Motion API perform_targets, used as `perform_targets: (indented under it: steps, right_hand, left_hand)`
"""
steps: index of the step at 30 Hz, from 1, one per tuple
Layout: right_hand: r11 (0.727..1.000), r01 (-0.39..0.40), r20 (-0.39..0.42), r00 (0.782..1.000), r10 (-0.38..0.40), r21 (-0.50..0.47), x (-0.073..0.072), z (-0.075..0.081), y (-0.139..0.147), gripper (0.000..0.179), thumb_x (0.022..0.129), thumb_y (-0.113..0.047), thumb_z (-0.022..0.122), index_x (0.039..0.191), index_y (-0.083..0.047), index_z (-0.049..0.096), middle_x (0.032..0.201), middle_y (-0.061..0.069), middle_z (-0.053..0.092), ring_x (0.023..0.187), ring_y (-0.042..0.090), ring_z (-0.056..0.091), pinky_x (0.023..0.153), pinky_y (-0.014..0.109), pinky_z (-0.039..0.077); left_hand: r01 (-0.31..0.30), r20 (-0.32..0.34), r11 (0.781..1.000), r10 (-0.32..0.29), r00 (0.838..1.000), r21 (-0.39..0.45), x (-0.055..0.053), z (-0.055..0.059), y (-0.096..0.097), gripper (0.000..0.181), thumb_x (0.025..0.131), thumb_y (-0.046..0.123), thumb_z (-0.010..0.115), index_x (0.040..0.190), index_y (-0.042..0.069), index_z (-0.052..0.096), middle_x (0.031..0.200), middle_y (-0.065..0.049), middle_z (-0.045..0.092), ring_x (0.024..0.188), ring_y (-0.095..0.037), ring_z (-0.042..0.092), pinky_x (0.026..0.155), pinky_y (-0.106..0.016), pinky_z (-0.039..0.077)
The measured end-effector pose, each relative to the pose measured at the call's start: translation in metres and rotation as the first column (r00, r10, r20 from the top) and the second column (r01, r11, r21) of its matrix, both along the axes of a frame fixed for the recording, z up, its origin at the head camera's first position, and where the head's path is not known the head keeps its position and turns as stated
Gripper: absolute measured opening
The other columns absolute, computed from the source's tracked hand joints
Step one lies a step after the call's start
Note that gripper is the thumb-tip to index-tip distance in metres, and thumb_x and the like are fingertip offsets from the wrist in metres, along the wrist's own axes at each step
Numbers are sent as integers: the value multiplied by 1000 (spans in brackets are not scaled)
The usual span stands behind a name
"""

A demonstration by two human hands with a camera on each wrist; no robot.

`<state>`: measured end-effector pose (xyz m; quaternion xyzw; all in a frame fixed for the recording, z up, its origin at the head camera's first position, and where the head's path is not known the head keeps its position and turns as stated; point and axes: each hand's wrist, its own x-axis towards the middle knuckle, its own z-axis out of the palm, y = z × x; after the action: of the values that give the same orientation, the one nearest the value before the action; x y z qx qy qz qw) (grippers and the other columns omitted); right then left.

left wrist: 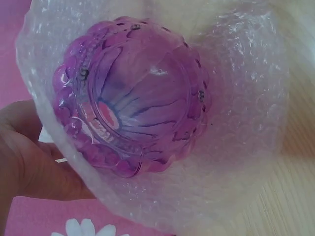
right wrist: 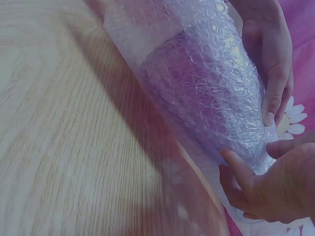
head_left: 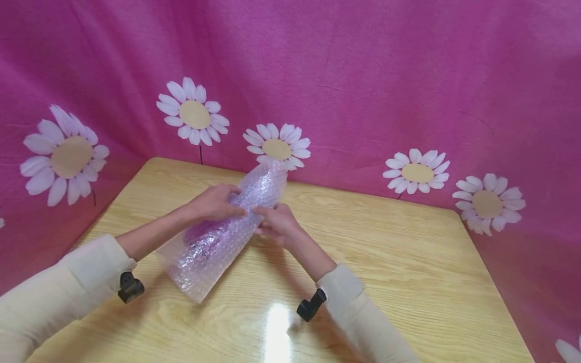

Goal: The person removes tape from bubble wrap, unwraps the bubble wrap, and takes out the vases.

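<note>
1. Backdrop: pink daisy-print cloth behind and to both sides. Not involved.
2. Surface: light wood-grain surface, below the work. Bundle's shadow falls on it; far end looks tilted up, can't tell if the near end touches down.
3. Bubble wrap: my read is roughly midway. Done: sheet is round the vessel's sides as a loose sleeve, gathered narrower at the far end. Left: near end gapes, flap runs out past the glass, not tucked or folded. No tape visible. Can't tell whether the long edges fully overlap.
4. Purple glass vessel: inside the wrap, toward the near end, left of centre on the surface. Scalloped, beaded edge faces out through the unclosed end; can't tell mouth from base. Body shows only as a purple blur through the bubbles.
5. Left hand: comes in from lower left, across the bundle's left side. Fingers bent over the wrap, gripping it near mid-length; thumb side uppermost.
6. Right hand: comes in from lower right, opposite side. Thumb and index pinch the gathered wrap just beside the left fingertips; remaining fingers bent underneath.
7. Wrist cameras: black left unit and right unit, both at the cuffs, apart from the bundle.
</note>
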<state>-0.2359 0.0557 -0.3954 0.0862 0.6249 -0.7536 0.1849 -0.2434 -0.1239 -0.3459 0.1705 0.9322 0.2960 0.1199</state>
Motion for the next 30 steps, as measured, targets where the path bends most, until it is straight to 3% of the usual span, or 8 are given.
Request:
perform_targets:
  steps: [12, 19, 30]
  right_hand:
    - [1000, -8, -8, 1000, 8, 27, 4, 1, 23, 32, 96, -4, 61, 125, 9, 53, 99, 18, 67, 80, 23, 68, 58, 23, 58]
    - [998, -7, 9, 1000, 7, 59, 4, 1, 41, 35, 96, -5, 62, 126, 10, 52, 106, 24, 67, 86, 26, 69, 64, 27, 60]
    - [995, -23, 32, 999, 21, 96, 3, -1, 68, 37, 96, -4, 63, 127, 10, 51, 109, 25, 66, 83, 25, 70, 62, 27, 60]
  left_hand:
    - [-15, -16, 1000, 15, 1000, 24, 4, -4, 25, 62, 89, 22, 72, 137, -11, 50, 135, -28, 56, 125, -42, 52, 104, -52, 44]
    - [-8, -18, 1000, 9, 1000, 23, 6, -6, 40, 62, 90, 23, 71, 138, -10, 50, 135, -27, 56, 126, -41, 51, 106, -51, 43]
    - [-5, 25, 999, 4, 1000, 35, 8, -10, 62, 63, 91, 26, 69, 140, -8, 48, 136, -26, 56, 124, -38, 54, 102, -49, 47]
